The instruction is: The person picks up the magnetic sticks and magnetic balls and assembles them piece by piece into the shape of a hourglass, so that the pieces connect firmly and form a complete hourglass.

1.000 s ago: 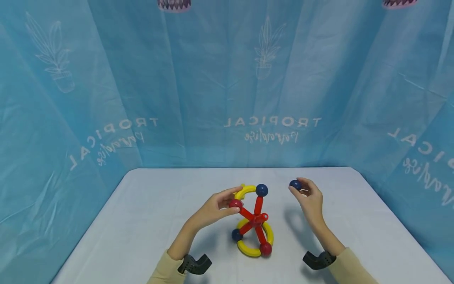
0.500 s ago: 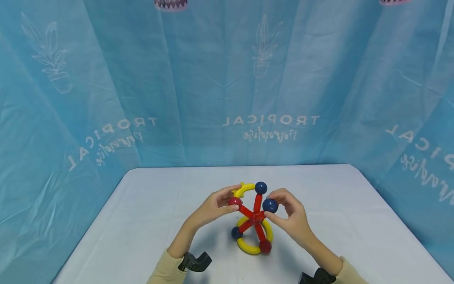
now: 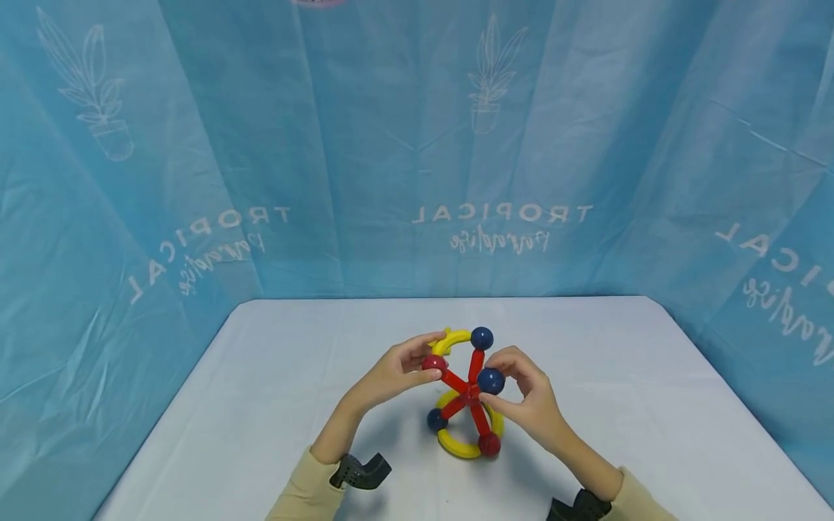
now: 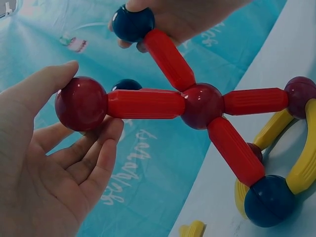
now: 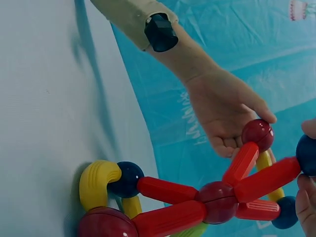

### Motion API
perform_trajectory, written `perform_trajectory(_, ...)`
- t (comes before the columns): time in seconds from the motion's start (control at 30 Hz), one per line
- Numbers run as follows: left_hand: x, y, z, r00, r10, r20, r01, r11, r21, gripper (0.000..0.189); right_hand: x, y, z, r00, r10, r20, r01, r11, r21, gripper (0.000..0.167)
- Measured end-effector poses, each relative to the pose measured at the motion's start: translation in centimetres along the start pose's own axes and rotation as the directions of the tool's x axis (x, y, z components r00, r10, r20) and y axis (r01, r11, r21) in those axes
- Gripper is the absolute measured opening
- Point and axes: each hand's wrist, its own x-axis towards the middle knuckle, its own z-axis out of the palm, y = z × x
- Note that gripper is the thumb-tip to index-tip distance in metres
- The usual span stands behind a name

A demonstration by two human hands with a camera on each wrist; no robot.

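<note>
A magnetic ball-and-rod toy stands on the table, with several red rods (image 4: pixel 145 104) spreading from a central red ball (image 4: pixel 202 106). My left hand (image 3: pixel 391 373) pinches the upper-left red ball (image 3: pixel 434 366) between thumb and fingers. A blue ball (image 3: pixel 491 380) is pinched in my right hand (image 3: pixel 533 405); in both wrist views it meets the end of a red rod. Another blue ball (image 3: pixel 481 338) tops the toy, joined to a yellow curved rod (image 3: pixel 457 337). Below, yellow curved rods (image 3: pixel 459 446) form a ring with a blue ball (image 3: pixel 437 420) and a red ball (image 3: pixel 489 444).
The white tabletop (image 3: pixel 293 405) runs back to a blue printed curtain (image 3: pixel 365 145) that hangs behind and along both sides. A yellow piece (image 4: pixel 192 229) shows at the lower edge of the left wrist view. Dark bands (image 3: pixel 360 472) sit at both wrists.
My right hand has brought its blue ball from the right, inward to the toy's right-hand red rod. My left hand stays on the red ball.
</note>
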Motion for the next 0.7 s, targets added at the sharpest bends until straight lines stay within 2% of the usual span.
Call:
perform_trajectory(0.2,0.0,0.3,0.0,1.0,-0.01,-0.001,0.01,1.0,0.002,0.058,-0.2,-0.2,-0.1,1.0,0.006,0.004,-0.006,1.0,-0.002,0.041)
perform_trajectory(0.3,-0.1,0.5,0.0,1.0,-0.014,-0.002,0.014,1.0,0.004,0.059,-0.3,0.2,-0.4,1.0,-0.02,-0.001,0.02,1.0,0.001,0.042)
perform_trajectory(0.37,-0.1,0.6,-0.1,1.0,-0.014,-0.004,0.014,1.0,0.005,0.059,-0.2,0.7,-0.7,0.999,-0.029,-0.033,0.029,1.0,-0.002,0.037)
perform_trajectory(0.43,-0.1,0.6,-0.2,1.0,-0.015,-0.006,0.016,1.0,0.005,0.059,0.2,1.5,-1.2,0.996,-0.005,-0.088,0.005,1.0,0.004,0.027)
perform_trajectory(0.5,-0.1,0.7,-0.3,1.0,-0.018,-0.006,0.018,1.0,0.01,0.059,0.9,2.8,-1.8,0.984,0.075,-0.16,-0.073,0.997,0.015,0.017)
perform_trajectory(0.57,-0.1,0.8,-0.3,1.0,-0.024,-0.007,0.024,1.0,0.012,0.059,2.0,4.7,-2.2,0.966,0.19,-0.177,-0.19,0.982,0.017,0.016)
perform_trajectory(0.63,-0.1,0.8,-0.3,1.0,-0.025,-0.009,0.025,1.0,0.007,0.059,3.2,7.2,-2.5,0.947,0.294,-0.131,-0.298,0.955,-0.014,0.019)
perform_trajectory(0.7,-0.2,0.8,-0.2,1.0,-0.028,-0.007,0.028,1.0,0.001,0.058,4.4,9.7,-2.5,0.935,0.355,-0.017,-0.354,0.929,-0.107,0.017)
